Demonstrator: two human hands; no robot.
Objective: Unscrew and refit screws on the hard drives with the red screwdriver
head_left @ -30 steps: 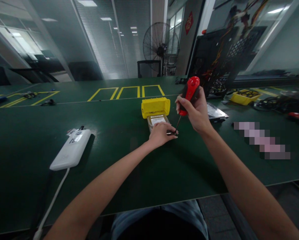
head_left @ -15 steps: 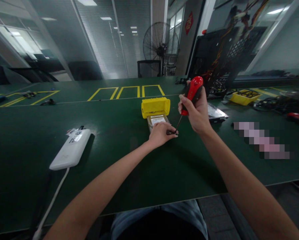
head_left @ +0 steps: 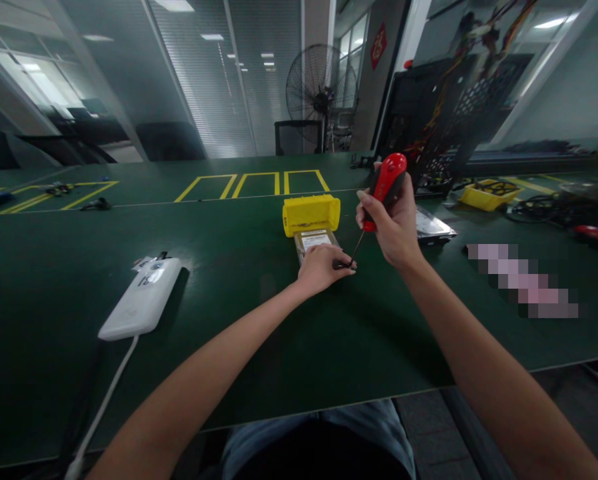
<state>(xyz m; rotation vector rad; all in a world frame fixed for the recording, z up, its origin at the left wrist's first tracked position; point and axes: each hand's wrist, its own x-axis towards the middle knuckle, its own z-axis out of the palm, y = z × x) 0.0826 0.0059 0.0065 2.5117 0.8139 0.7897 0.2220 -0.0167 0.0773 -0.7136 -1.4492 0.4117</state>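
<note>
My right hand (head_left: 396, 223) is wrapped around the red and black handle of a screwdriver (head_left: 389, 180). Its thin shaft slants down and left, and the tip meets a small dark piece (head_left: 341, 265) at my left fingertips. My left hand (head_left: 323, 265) is closed, with thumb and fingers pinching that dark piece, whose kind I cannot make out. Under and behind this hand lies a flat metal-cased unit with a white label (head_left: 315, 238), resembling a hard drive and partly covered by my fingers. Directly behind it, a yellow plastic bin (head_left: 311, 215) lies tipped with its opening toward me.
A white device (head_left: 143, 300) with a cable lies on the green table (head_left: 239, 280) at left. To the right are a silver hard drive (head_left: 433, 227), a yellow tray (head_left: 489, 195) with cables, and a blurred-out strip (head_left: 523, 280). An open computer case (head_left: 429, 113) stands behind.
</note>
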